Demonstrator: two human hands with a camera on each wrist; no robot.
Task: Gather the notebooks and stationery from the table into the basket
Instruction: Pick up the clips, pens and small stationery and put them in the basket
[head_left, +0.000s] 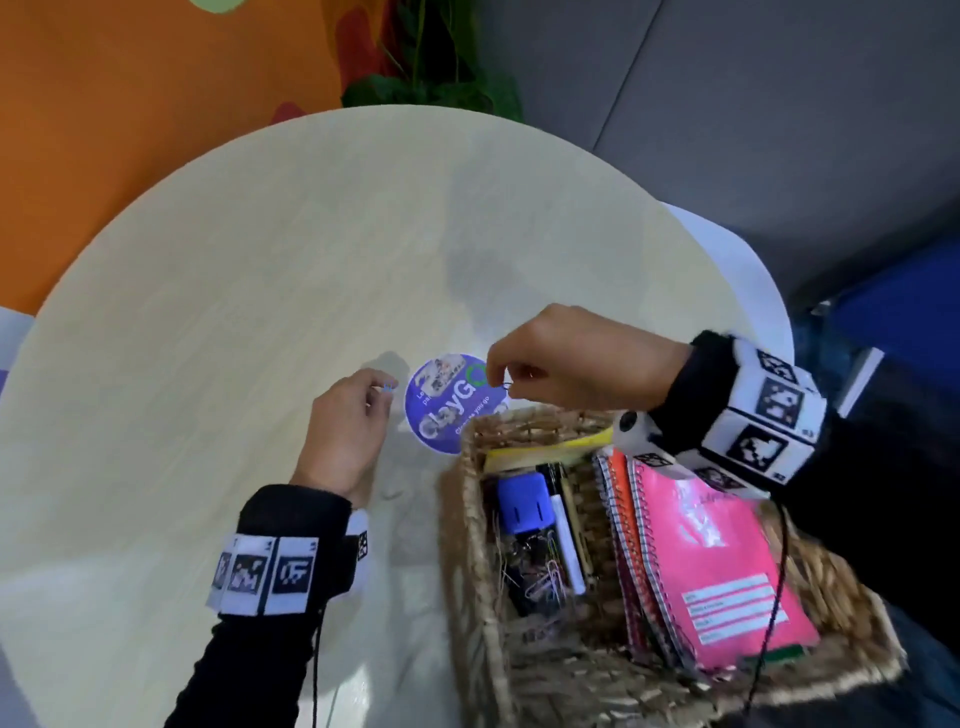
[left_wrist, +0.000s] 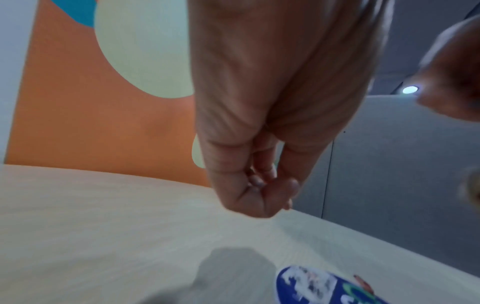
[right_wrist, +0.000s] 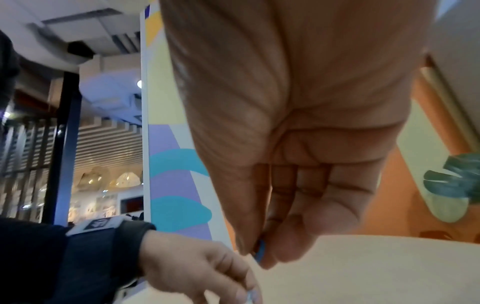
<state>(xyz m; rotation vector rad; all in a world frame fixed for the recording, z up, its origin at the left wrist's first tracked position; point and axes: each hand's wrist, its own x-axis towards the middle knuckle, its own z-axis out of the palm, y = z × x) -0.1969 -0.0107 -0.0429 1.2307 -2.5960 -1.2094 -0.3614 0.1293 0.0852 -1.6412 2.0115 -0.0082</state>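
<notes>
Right hand (head_left: 561, 364) pinching a dark paper clip (head_left: 506, 385) just above the far rim of the basket (head_left: 470, 519), which lies near and right of it; left hand (head_left: 345, 421), farther left over the desk (head_left: 234, 286), pinching a small blue clip (head_left: 388, 386)

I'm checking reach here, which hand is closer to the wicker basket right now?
Right. The right hand hovers just above the wicker basket at its far rim, pinching something small. The left hand is off to the basket's left, over the table.
</notes>
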